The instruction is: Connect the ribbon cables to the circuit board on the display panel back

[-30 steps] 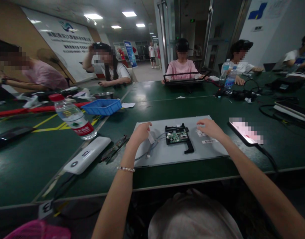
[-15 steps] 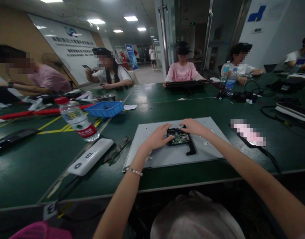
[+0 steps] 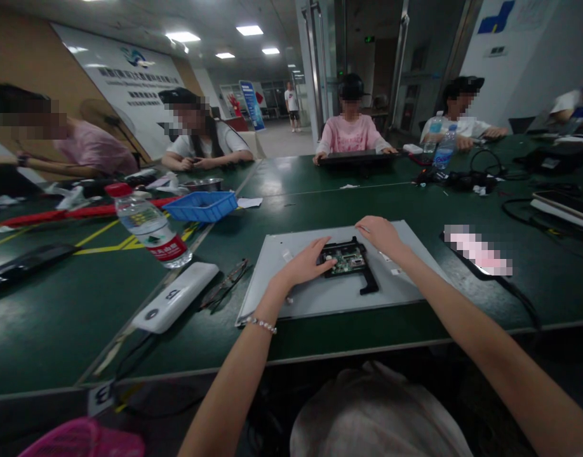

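Note:
A green circuit board (image 3: pixel 350 261) sits in a black bracket (image 3: pixel 370 280) with one arm reaching toward me. Both lie on a grey-white flat panel (image 3: pixel 315 302) on the table. My left hand (image 3: pixel 301 261) grips the bracket's left side, the thumb over the board and the fingers along the far left edge. Beyond the bracket's far right corner, my right hand (image 3: pixel 381 235) is closed in a pinch above the panel. Whatever its fingertips hold is too small to make out. Small pale pieces (image 3: pixel 396 271) lie on the panel near my right wrist.
Left of the panel are eyeglasses (image 3: pixel 225 284), a white power bank (image 3: pixel 177 297), a water bottle (image 3: pixel 151 228) and a blue tray (image 3: pixel 201 207). A phone (image 3: pixel 477 251) with a cable lies to the right. Several people sit around the green table (image 3: pixel 291 343).
My right hand has moved off the board, rightward and slightly away from me, and its fingers have curled into a pinch. My left hand stays at the bracket's left side.

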Demonstrator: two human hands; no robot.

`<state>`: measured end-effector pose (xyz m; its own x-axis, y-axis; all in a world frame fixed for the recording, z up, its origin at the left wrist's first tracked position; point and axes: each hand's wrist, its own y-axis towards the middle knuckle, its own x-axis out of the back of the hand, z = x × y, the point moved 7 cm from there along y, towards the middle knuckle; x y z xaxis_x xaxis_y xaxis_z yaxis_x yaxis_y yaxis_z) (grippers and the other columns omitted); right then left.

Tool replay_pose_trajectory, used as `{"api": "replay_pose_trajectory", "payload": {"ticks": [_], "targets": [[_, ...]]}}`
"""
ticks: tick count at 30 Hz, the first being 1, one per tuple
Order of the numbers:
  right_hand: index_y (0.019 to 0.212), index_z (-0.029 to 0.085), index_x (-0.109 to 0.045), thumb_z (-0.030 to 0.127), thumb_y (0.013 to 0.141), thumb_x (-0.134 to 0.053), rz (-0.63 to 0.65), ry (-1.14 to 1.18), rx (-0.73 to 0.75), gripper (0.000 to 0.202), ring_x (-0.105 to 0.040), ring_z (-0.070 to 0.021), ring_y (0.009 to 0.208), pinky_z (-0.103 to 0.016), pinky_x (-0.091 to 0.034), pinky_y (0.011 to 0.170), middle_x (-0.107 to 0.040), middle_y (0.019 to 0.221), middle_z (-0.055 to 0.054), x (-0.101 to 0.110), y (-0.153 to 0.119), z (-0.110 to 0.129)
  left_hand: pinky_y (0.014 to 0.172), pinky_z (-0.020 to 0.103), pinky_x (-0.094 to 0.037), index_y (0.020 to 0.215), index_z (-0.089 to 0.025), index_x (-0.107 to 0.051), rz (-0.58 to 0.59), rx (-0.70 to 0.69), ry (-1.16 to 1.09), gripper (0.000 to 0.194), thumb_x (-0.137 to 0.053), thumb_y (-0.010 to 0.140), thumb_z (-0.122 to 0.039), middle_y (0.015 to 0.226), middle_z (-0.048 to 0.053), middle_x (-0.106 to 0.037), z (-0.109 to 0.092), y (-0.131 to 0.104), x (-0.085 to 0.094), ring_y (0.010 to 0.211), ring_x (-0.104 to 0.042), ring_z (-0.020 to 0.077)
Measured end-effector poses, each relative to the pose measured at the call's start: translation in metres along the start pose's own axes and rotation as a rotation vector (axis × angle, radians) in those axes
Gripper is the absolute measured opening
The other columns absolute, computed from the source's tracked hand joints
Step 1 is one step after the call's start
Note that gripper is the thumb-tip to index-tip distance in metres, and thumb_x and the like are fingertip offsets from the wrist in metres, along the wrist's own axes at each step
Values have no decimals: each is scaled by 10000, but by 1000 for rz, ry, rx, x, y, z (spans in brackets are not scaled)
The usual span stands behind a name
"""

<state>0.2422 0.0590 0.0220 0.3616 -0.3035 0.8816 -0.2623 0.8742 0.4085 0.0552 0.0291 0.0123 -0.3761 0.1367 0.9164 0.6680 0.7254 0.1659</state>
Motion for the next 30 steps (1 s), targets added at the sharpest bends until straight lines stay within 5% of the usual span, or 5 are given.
{"api": "replay_pose_trajectory", "payload": {"ticks": [7,14,22,30], "targets": [[973,170,-708,232,847,-538,218,-37,2,221,-609,-237,974,-304,-436,866,-682,1026,-110,-15,-7,-25,1104,327,-265,1431,-176,-223,3,4,-9,669,-403,889,-526,1470,102,-306,2,0,0,1330,-329,216],[1040,161,-685,287,838,-556,206,-6,74,271,-606,-245,994,-324,-439,877,-666,1075,-117,-16,-7,-27,1125,338,-220,1419,-183,-244,-98,18,46,639,-397,895,-515,1480,90,-285,1,1,16,1357,-272,207],[985,168,-702,229,888,-506,247,-134,31,228,-620,-217,950,-280,-441,829,-691,985,-103,-14,-7,-21,1131,407,-193,1450,-118,-124,179,34,-16,1020,-550,712,-678,1510,168,-166,20,-2,-11,1382,-191,294],[979,166,-698,244,912,-467,127,-123,31,253,-620,-214,924,-288,-446,791,-683,1000,-92,-10,-6,-19,1136,405,-188,1452,-83,-103,217,59,0,1141,-603,638,-707,1509,190,-148,25,-3,-14,1379,-190,310]]}}
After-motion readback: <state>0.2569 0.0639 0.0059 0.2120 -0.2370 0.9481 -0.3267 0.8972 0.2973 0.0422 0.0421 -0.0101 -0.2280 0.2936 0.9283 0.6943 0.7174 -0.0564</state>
